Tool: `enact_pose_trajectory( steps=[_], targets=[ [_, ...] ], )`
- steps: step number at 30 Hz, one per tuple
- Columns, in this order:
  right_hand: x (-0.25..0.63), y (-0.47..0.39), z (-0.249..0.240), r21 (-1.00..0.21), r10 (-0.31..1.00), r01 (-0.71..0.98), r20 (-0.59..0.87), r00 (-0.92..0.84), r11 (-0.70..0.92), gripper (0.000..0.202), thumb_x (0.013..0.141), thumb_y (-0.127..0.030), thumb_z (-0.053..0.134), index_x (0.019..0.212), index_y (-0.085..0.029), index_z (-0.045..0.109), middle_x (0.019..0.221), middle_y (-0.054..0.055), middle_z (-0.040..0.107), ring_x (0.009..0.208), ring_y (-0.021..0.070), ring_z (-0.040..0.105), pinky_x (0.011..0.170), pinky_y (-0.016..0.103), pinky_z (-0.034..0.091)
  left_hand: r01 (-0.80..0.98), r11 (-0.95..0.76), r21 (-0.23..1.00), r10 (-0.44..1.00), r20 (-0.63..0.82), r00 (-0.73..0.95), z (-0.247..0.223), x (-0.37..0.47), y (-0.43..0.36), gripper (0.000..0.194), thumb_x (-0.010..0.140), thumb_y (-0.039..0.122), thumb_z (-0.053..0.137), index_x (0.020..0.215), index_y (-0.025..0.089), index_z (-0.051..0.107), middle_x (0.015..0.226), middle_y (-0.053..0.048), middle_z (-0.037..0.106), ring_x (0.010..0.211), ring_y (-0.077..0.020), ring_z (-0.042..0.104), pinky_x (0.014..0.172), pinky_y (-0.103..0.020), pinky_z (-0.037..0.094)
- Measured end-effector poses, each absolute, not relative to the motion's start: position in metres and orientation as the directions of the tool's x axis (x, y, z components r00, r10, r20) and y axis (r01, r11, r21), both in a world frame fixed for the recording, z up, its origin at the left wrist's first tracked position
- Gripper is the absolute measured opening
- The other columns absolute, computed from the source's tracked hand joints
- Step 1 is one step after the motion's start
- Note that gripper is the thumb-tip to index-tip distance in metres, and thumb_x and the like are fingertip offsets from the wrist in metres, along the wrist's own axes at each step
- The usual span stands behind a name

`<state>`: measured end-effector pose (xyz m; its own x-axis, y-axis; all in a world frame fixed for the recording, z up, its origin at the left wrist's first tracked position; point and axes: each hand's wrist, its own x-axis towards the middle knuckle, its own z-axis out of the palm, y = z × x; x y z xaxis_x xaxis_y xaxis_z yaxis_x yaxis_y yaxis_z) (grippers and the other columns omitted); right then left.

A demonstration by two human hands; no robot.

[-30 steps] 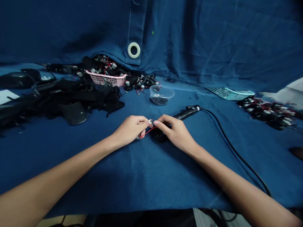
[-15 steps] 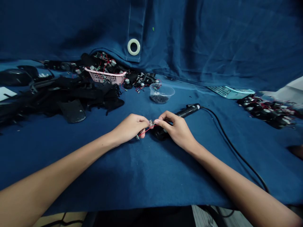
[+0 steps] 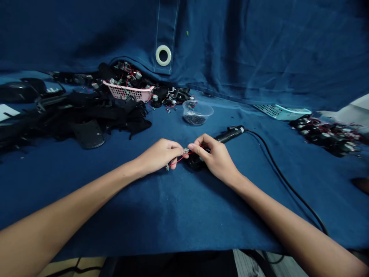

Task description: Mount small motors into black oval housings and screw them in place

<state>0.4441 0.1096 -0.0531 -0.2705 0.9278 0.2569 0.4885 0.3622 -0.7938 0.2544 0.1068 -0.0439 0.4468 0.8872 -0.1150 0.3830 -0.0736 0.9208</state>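
Between my two hands is a small silvery metal part (image 3: 186, 151) with a red wire (image 3: 180, 158) running beside it. My left hand (image 3: 165, 156) pinches the part from the left, and a small green piece (image 3: 167, 167) shows below its fingers. From the right, my right hand (image 3: 211, 154) pinches the other end between thumb and forefinger. Just behind and under my right hand lies a black tool with a cylindrical handle (image 3: 230, 134); its near end is partly covered by the hand.
A clear bowl of small dark pieces (image 3: 195, 118) stands beyond my hands. Black parts (image 3: 89, 134) and a pink basket (image 3: 129, 93) lie left. A turquoise basket (image 3: 281, 112), wired parts (image 3: 325, 134) and the tool's black cable (image 3: 276, 169) are right.
The small metal part has turned slightly between my fingers and shifted a little to the right. Both hands keep nearly the same place and grip.
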Motion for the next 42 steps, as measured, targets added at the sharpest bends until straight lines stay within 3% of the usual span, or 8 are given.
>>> enact_pose_trajectory(
  steps=[9, 20, 31, 42],
  targets=[
    [0.4447, 0.1089, -0.0528, -0.775, 0.925, 0.509, 0.273, -0.265, 0.375, 0.024, 0.086, -0.041, 0.058, 0.078, -0.018, 0.054, 0.072, -0.001, 0.061, 0.065, 0.0102, 0.052, 0.060, 0.024, 0.039, 0.354, -0.082, 0.932, 0.882, -0.097, 0.461, -0.0452, 0.2540, 0.1079, 0.035, 0.089, 0.043, 0.049, 0.088, 0.014, 0.068, 0.051, 0.002, 0.053, 0.051, -0.0104, 0.045, 0.052, -0.023, 0.032],
    [0.4443, 0.1095, -0.0521, -0.728, 0.911, 0.549, 0.296, -0.289, 0.411, 0.025, 0.087, -0.041, 0.057, 0.078, -0.019, 0.054, 0.074, 0.001, 0.061, 0.067, 0.0116, 0.053, 0.063, 0.026, 0.041, 0.366, -0.102, 0.925, 0.878, -0.089, 0.469, -0.0489, 0.2533, 0.1078, 0.035, 0.090, 0.046, 0.051, 0.088, 0.015, 0.066, 0.051, 0.003, 0.053, 0.050, -0.0101, 0.047, 0.049, -0.021, 0.034],
    [0.4450, 0.1097, -0.0528, -0.712, 0.902, 0.555, 0.305, -0.306, 0.430, 0.026, 0.087, -0.043, 0.056, 0.078, -0.019, 0.054, 0.073, 0.000, 0.060, 0.067, 0.0110, 0.052, 0.063, 0.025, 0.040, 0.368, -0.128, 0.921, 0.875, -0.070, 0.478, -0.0527, 0.2523, 0.1102, 0.033, 0.090, 0.046, 0.050, 0.083, 0.016, 0.063, 0.051, 0.003, 0.052, 0.048, -0.0099, 0.046, 0.048, -0.021, 0.033],
    [0.4455, 0.1098, -0.0535, -0.702, 0.886, 0.545, 0.310, -0.345, 0.458, 0.025, 0.088, -0.042, 0.055, 0.078, -0.019, 0.053, 0.073, -0.001, 0.058, 0.067, 0.0109, 0.051, 0.064, 0.024, 0.039, 0.311, -0.145, 0.939, 0.869, -0.030, 0.495, -0.0527, 0.2523, 0.1094, 0.019, 0.087, 0.033, 0.054, 0.080, 0.016, 0.059, 0.053, 0.005, 0.048, 0.050, -0.0083, 0.047, 0.049, -0.019, 0.032]
  ],
)
